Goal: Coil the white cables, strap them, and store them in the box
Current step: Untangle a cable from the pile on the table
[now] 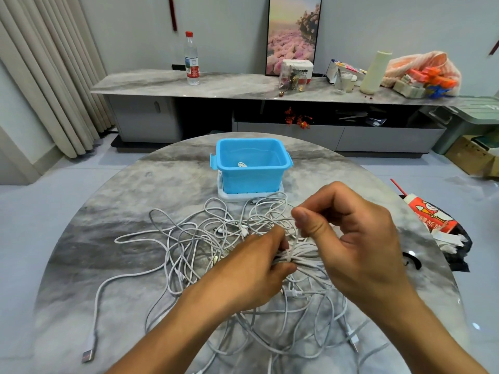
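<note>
A tangle of loose white cables [189, 247] is spread over the round grey marble table [89, 238]. My left hand [259, 263] grips a coiled white cable bundle [302, 255] held above the pile. My right hand [351, 238] pinches a thin strand of that bundle between thumb and forefinger, just above the coil. Behind the pile stands an open blue plastic box [251, 166] on its white lid, with one coiled white cable [242, 164] lying inside.
A USB plug end [89, 353] lies near the table's front left edge. A red-and-white snack bag on dark bags [432, 220] sits off the table's right side. Behind stands a low grey cabinet with a water bottle [191, 60], boxes and a framed picture.
</note>
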A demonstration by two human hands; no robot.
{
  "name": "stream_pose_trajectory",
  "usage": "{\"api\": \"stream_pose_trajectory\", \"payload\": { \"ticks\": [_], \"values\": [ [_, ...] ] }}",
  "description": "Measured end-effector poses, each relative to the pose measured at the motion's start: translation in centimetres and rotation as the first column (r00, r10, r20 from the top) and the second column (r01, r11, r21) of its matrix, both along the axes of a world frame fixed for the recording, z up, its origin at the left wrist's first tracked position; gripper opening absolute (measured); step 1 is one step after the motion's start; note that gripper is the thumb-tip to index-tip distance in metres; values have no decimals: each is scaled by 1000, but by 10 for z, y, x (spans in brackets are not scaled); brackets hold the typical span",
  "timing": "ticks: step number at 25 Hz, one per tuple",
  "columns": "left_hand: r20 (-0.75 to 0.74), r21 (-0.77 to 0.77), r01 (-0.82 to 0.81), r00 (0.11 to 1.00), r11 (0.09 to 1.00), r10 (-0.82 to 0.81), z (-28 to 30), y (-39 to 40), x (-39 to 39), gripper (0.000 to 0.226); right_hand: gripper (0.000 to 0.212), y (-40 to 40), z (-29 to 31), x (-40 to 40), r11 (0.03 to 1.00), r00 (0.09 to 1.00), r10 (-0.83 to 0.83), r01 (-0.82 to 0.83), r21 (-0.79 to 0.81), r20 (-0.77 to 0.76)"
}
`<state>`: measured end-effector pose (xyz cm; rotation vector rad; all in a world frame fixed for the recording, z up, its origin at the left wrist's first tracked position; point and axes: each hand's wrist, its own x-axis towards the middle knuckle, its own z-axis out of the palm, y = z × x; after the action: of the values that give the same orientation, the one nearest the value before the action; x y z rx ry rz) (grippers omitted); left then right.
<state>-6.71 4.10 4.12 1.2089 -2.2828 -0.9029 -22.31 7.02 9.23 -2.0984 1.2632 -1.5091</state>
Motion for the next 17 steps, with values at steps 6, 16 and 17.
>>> {"api": "stream_pose_trajectory", "payload": {
  "ticks": [6, 16, 17],
  "values": [
    [-110, 7, 12, 994, 1000, -11, 5, 3, -2, 23, 7, -7, 9, -11, 998, 937, 13, -32, 49, 350],
    [-464, 449, 26, 861, 893, 208, 9, 3, -3, 16, 43, -23, -20, -48, 935, 911, 179, -40, 353, -370],
    [-492, 468, 51, 844, 882, 212, 10, 3, -1, 13, 34, -25, -20, -44, 954, 936, 156, -60, 295, -315]
  ]
}}
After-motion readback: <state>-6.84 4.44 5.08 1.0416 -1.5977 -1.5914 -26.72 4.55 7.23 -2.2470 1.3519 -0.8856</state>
